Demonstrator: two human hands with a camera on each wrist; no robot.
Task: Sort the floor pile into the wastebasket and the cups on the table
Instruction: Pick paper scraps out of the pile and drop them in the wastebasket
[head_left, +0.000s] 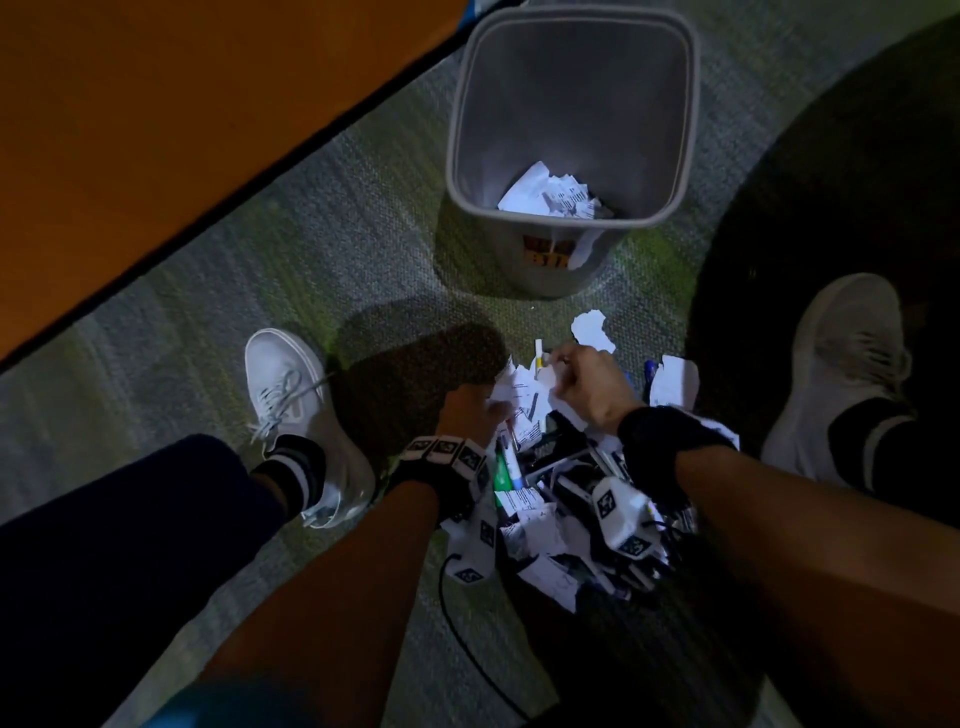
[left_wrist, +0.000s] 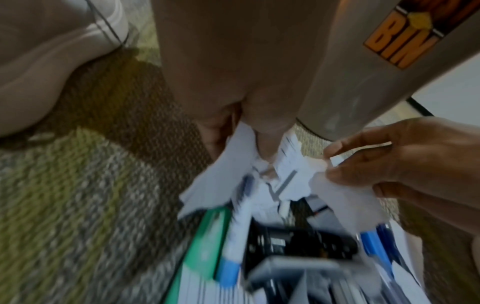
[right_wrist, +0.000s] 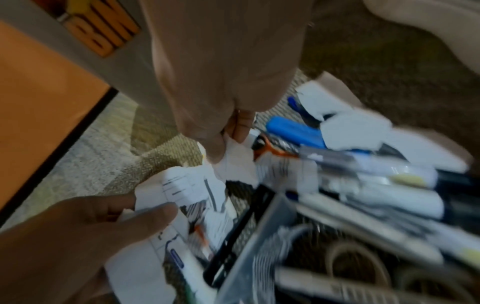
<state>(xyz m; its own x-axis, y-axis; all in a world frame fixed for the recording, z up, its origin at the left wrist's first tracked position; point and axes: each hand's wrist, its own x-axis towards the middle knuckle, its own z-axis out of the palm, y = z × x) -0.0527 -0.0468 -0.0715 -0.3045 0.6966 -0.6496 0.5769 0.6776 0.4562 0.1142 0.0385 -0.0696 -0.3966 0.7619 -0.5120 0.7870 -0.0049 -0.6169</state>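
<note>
The floor pile (head_left: 561, 499) lies on the carpet at 6 o'clock from the wastebasket (head_left: 571, 119), whose open mouth stands at 12 o'clock from both hands. The right hand (head_left: 587, 387), the nearer to it, pinches a torn paper scrap (right_wrist: 233, 162); the left hand (head_left: 470, 413) grips a printed paper (right_wrist: 192, 189). Only the wrist views show the pinching fingers (right_wrist: 215, 144); the head view alone shows paper already inside the wastebasket.

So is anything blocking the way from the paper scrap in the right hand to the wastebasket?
Nothing visible does. The right hand pinches a paper scrap at the far edge of the pile, and the open wastebasket stands just beyond on bare carpet, with only a loose torn piece lying flat between.
</note>
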